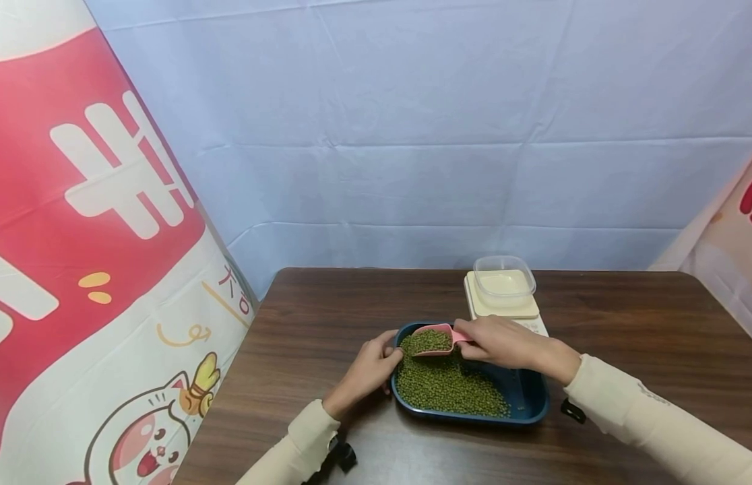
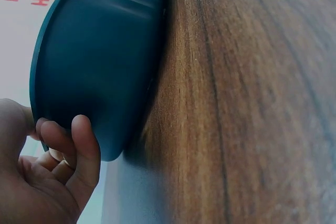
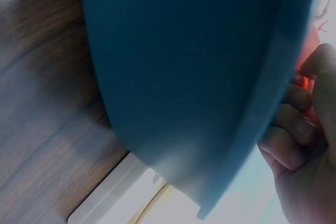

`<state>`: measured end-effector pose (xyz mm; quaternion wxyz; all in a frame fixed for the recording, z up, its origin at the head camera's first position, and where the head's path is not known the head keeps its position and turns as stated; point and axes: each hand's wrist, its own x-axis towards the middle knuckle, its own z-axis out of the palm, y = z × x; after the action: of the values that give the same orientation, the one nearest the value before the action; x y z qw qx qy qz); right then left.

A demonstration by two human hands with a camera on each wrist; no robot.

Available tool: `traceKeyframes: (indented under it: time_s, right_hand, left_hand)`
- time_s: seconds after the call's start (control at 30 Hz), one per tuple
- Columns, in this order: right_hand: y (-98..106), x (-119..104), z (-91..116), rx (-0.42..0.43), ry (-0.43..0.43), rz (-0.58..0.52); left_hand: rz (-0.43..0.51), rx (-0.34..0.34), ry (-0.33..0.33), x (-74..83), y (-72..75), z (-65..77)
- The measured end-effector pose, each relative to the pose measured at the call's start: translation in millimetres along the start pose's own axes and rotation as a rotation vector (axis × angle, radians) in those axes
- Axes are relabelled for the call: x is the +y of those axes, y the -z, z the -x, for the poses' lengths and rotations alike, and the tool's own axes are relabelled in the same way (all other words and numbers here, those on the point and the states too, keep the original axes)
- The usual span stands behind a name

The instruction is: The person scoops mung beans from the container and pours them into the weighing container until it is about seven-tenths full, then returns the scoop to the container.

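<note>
A dark blue basin (image 1: 529, 394) holds a heap of small green beans, like mung beans (image 1: 443, 392). My right hand (image 1: 503, 342) grips the handle of a pink scoop (image 1: 459, 336), whose bowl is loaded with beans and sits over the basin's far left part. At the left end, my left hand (image 1: 368, 367) holds the basin's rim between thumb and fingers. In the left wrist view, curled fingers (image 2: 86, 148) lie against the basin's outer wall (image 2: 97, 51). The basin's wall (image 3: 194, 77) hides most of the scoop in the right wrist view.
Behind the basin stands a cream kitchen scale (image 1: 521, 312), bearing a clear plastic container (image 1: 502, 288); the right hand partly covers the scale's front. All of it is on a dark wooden table (image 1: 327, 303). A pale cloth (image 1: 412, 168) hangs behind, and a printed banner (image 1: 127, 283) at left.
</note>
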<state>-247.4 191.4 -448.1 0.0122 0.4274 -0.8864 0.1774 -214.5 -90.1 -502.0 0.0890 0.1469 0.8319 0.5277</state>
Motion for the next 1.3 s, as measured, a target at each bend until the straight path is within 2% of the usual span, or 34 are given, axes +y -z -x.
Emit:
traceKeyframes:
  time_s: [0.3,1.3]
  right_hand:
    - [-1,5,3,0.05,0.016,0.003]
    - [12,13,18,0.102,-0.073,0.082]
  left_hand:
    - [0.004,-0.003,0.003,2.4,0.3,0.1]
    - [-0.001,-0.004,0.003,1.3,-0.7,-1.0]
